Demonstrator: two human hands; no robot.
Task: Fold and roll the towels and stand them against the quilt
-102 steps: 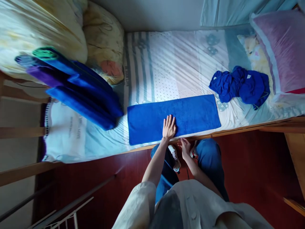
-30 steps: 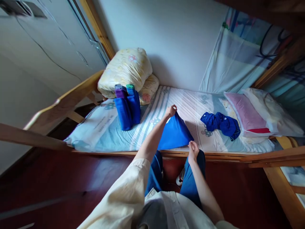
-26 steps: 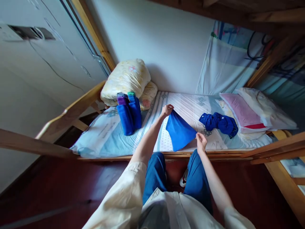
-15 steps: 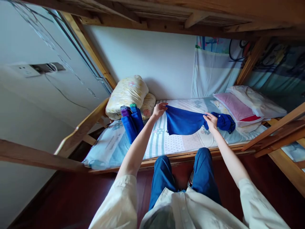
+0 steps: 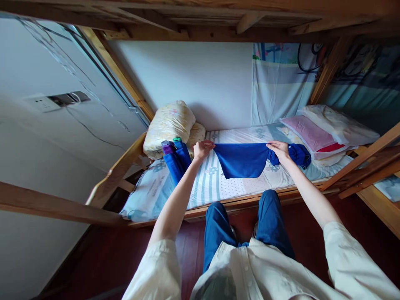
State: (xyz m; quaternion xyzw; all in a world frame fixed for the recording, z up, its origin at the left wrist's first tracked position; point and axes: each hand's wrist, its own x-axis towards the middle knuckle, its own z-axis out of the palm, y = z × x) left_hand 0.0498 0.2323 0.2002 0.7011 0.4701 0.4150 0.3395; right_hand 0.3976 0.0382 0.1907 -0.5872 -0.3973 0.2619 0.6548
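Note:
A blue cloth [image 5: 242,160] is stretched between my two hands above the bed, its upper edge taut and the rest hanging down. My left hand [image 5: 202,150] pinches its upper left corner. At the upper right corner, the fingers of my right hand [image 5: 279,150] are closed on it. Just beyond my right hand lies a crumpled dark blue cloth [image 5: 300,155] on the mattress. To the left of my left hand, rolled blue cloths [image 5: 175,162] with purple and green ends lie side by side on the patterned sheet [image 5: 204,183].
A bundled floral quilt [image 5: 170,123] sits at the bed's left end. Pink and white pillows [image 5: 309,131] are stacked at the right. The upper bunk's wooden beam [image 5: 200,33] hangs overhead. A wooden rail [image 5: 56,206] crosses the left, and a ladder [image 5: 362,162] stands right.
My hands have pulled the cloth's upper edge level and straight, where it sloped before. The left hand has come slightly lower and the right slightly higher. The view has shifted a little.

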